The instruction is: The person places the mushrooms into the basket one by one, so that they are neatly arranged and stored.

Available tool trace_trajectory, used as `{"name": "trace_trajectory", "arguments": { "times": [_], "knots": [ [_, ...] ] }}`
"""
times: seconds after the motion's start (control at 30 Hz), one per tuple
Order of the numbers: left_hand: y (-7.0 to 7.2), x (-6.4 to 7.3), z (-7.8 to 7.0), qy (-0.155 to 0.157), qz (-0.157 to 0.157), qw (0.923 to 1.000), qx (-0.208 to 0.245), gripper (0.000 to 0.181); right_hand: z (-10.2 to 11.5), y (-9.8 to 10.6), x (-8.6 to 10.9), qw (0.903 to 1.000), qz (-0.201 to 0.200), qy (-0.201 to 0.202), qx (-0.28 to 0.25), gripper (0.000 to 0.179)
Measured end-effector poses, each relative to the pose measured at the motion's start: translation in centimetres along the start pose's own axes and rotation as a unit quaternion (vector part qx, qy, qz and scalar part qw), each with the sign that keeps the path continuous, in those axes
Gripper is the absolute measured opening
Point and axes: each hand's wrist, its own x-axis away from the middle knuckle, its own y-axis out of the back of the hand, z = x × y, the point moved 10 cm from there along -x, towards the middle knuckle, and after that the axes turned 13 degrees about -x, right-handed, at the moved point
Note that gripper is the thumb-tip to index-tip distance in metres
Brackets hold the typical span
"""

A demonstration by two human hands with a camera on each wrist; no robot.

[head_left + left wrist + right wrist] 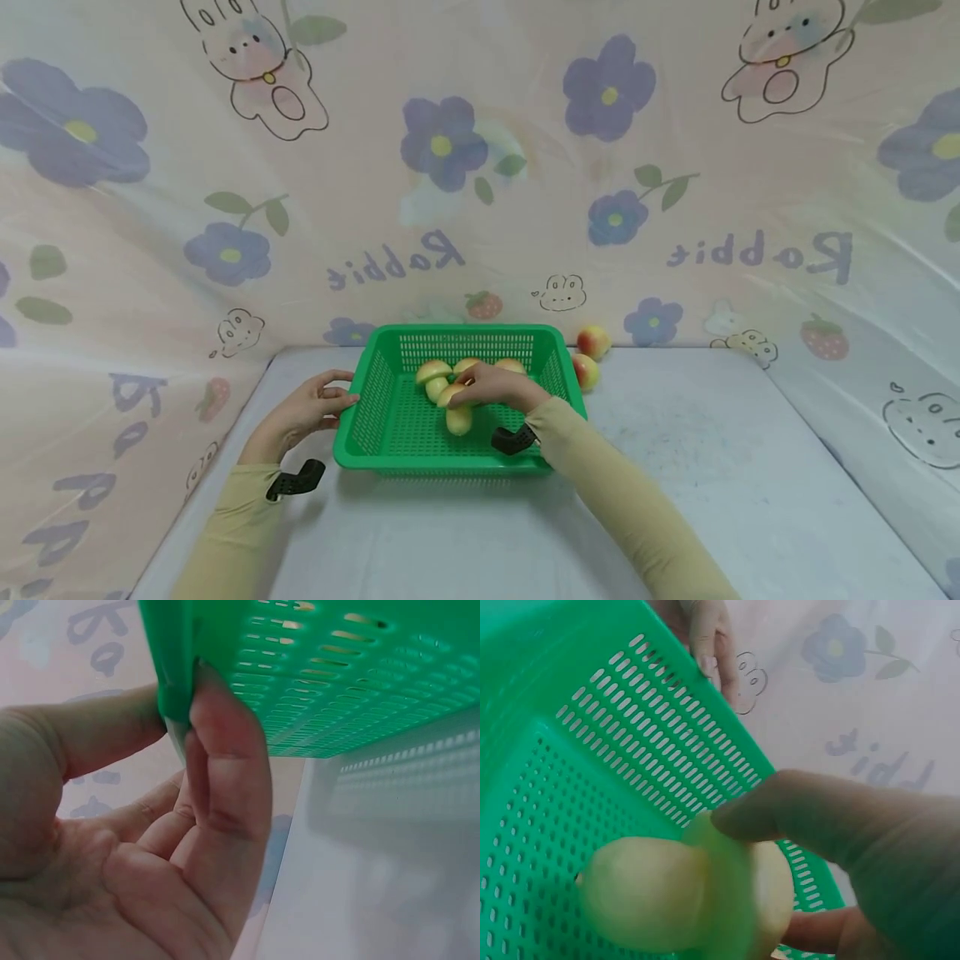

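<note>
A green perforated plastic basket (442,463) stands before me with several mushrooms (432,372) inside, tan-capped with pale, thick stems. My left hand (311,410) holds the basket's left rim; the left wrist view shows the thumb (112,731) against one side and a bent finger (232,757) at the other. Inside the basket, my right hand (501,387) grips one mushroom (459,420) by its cap, stem toward me. Close up in the right wrist view, that mushroom (645,892) lies over the basket floor, its cap partly behind the thumb (780,806).
Two red-and-yellow round fruits (594,342) sit beside the basket's back right corner. A white cloth covers the table (697,467). Behind and at the sides hangs a curtain (517,208) printed with flowers and rabbits. Black wrist mounts (296,481) stick out from both sleeves.
</note>
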Motion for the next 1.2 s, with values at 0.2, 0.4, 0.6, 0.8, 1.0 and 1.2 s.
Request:
{"name": "trace_trajectory", "arguments": {
  "times": [0.2, 0.4, 0.6, 0.8, 1.0, 1.2],
  "knots": [
    [0.0, -0.2, 0.1, -0.003, -0.003, 1.0, -0.004, 0.063, -0.2, -0.8, -0.4, 0.9995, 0.005, -0.014, 0.027, 0.054],
    [0.2, -0.3, 0.1, 0.003, -0.011, 0.9999, -0.011, 0.061, -0.5, -1.6, -1.2, 0.9976, 0.032, 0.003, 0.062, 0.021],
    [0.1, -0.2, 0.4, 0.006, -0.009, 0.9998, -0.014, 0.061, -1.2, -2.3, -1.9, 0.9966, 0.052, 0.013, 0.063, 0.021],
    [0.2, -0.2, 0.3, 0.0, -0.008, 0.9999, -0.014, 0.062, -1.2, -2.5, -1.9, 0.9967, 0.06, 0.014, 0.054, 0.017],
    [0.1, -0.2, 0.7, 0.011, -0.004, 0.9998, -0.018, 0.062, -1.4, -2.5, -1.9, 0.9969, 0.054, 0.011, 0.057, 0.015],
    [0.1, -0.2, 0.6, 0.008, -0.006, 0.9999, -0.013, 0.062, -1.5, -1.9, -1.7, 0.999, 0.026, -0.006, 0.036, 0.022]
  ]
}}
